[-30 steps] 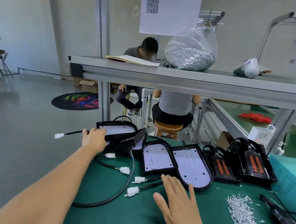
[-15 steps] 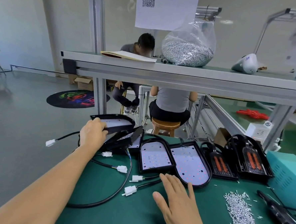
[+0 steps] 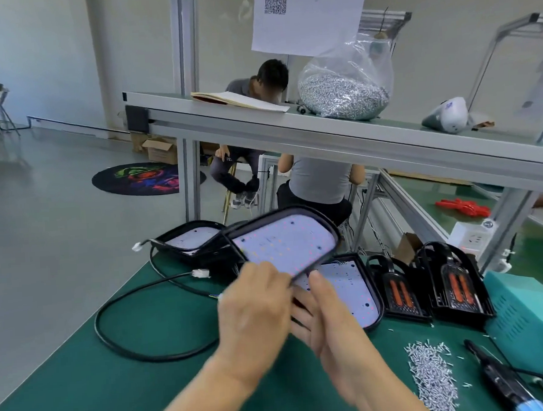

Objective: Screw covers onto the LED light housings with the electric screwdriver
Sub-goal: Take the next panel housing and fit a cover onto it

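My left hand (image 3: 254, 314) and my right hand (image 3: 328, 322) together hold a black LED light housing (image 3: 285, 241) with a white LED board, tilted up above the green table (image 3: 84, 391). The left fingers curl over its near edge; the right thumb presses on the same edge with the fingers beneath. Another housing (image 3: 348, 289) lies flat under my hands, and one more (image 3: 189, 239) sits at the back left. Two black covers with orange inserts (image 3: 396, 290) (image 3: 456, 284) stand to the right. A pile of screws (image 3: 433, 376) and the electric screwdriver (image 3: 506, 381) lie at the near right.
A black cable (image 3: 127, 309) with white connectors loops over the left of the table. A teal power box (image 3: 531, 316) stands at the right edge. An overhead shelf (image 3: 355, 136) carries a bag of screws (image 3: 345, 89) and a notebook. Two people sit beyond the bench.
My left hand lifted a housing off the back-left stack and brought it toward the middle. My right hand left the table and came up to take hold of the housing's near edge.
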{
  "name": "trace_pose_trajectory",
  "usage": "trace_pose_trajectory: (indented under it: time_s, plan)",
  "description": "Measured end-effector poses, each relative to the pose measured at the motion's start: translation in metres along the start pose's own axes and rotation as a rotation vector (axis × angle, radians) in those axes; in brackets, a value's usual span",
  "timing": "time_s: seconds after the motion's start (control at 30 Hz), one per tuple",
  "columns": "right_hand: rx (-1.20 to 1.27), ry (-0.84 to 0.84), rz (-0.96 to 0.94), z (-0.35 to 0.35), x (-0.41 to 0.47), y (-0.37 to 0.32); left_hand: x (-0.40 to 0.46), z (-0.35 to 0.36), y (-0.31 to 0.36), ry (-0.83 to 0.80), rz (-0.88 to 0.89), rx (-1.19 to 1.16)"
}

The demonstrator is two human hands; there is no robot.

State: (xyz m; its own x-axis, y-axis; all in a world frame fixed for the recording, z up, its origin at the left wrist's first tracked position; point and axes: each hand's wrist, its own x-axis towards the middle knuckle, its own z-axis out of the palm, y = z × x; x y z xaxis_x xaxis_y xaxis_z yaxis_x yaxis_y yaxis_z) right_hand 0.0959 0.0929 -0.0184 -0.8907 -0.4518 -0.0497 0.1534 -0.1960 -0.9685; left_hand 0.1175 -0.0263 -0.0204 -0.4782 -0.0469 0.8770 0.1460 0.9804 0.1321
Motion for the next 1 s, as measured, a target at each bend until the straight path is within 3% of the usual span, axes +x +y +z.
trace_pose_trajectory:
  time_s: [0.1,0.23,0.3,0.4,0.5,0.67,0.87,1.0]
  plan:
    - [0.224,0.079,-0.002,-0.011,-0.008,0.004,-0.023,-0.003,0.033,-0.047,0.048,-0.076]
    - [0.182,0.238,0.006,-0.038,-0.021,0.015,-0.049,-0.007,0.053,-0.151,0.098,-0.277]
    - [0.144,0.241,0.032,-0.053,-0.028,0.016,-0.054,-0.013,0.048,-0.158,-0.07,-0.484]
    - [0.02,0.233,0.073,-0.07,-0.039,0.02,-0.053,-0.018,0.035,-0.17,-0.534,-0.766]
    - [-0.135,0.277,0.118,-0.083,-0.046,0.028,-0.051,-0.01,0.02,-0.234,-0.805,-0.829]
    - [-0.319,0.236,0.144,-0.087,-0.051,0.037,-0.04,0.008,0.013,-0.603,-1.133,-1.111]
    - [-0.48,0.177,0.094,-0.097,-0.065,0.038,-0.031,0.021,0.024,-0.61,-1.274,-1.374]
    - [-0.631,0.136,0.063,-0.106,-0.079,0.038,-0.036,0.028,0.027,-0.64,-1.209,-1.297]
